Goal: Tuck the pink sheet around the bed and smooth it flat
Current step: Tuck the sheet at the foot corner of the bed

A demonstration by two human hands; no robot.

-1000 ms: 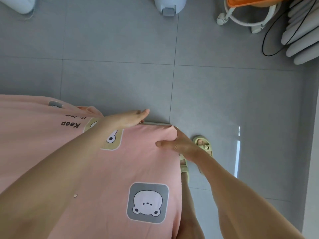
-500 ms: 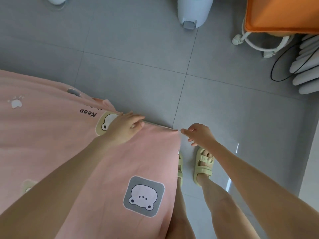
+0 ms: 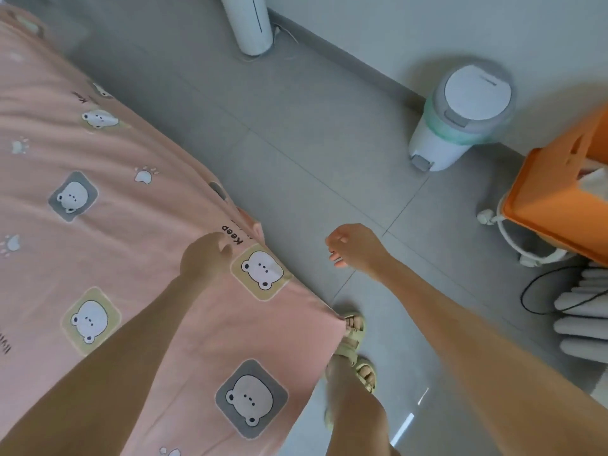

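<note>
Where the pink sheet (image 3: 131, 225) lies: spread over the bed, which is hidden beneath it. It fills the left half of the view, and its edge runs diagonally from the upper left to a corner just beside the forward sandal (image 3: 353, 334).
Sheet surface: mostly flat, printed with bear patches and paw marks, with a small bunched fold at the edge past the word "Keep".
Left hand (image 3: 205, 256): rests on the sheet close to its edge, just beside the "Keep" print and a cream bear patch (image 3: 260, 269).
Left grip: fingers bent down onto the cloth. The hand is blurred, so I cannot tell whether they pinch the fabric or only press on it.
Right hand (image 3: 357, 246): held over the floor (image 3: 296, 126), apart from the sheet and beyond its edge.
Right grip: fingers loosely curled, with nothing in them.
Feet: two pale yellow sandals on the grey tiles near the sheet's corner; the rear sandal (image 3: 365, 373) sits further out from the edge.
Along the wall: a white pedal bin (image 3: 460, 120) with a green band, and a tall white cylinder (image 3: 250, 24).
Right edge: an orange box (image 3: 559, 199) on a white wheeled frame (image 3: 513, 238), with a black cable (image 3: 533, 297) and grey padded ribs (image 3: 582, 320) below it.
</note>
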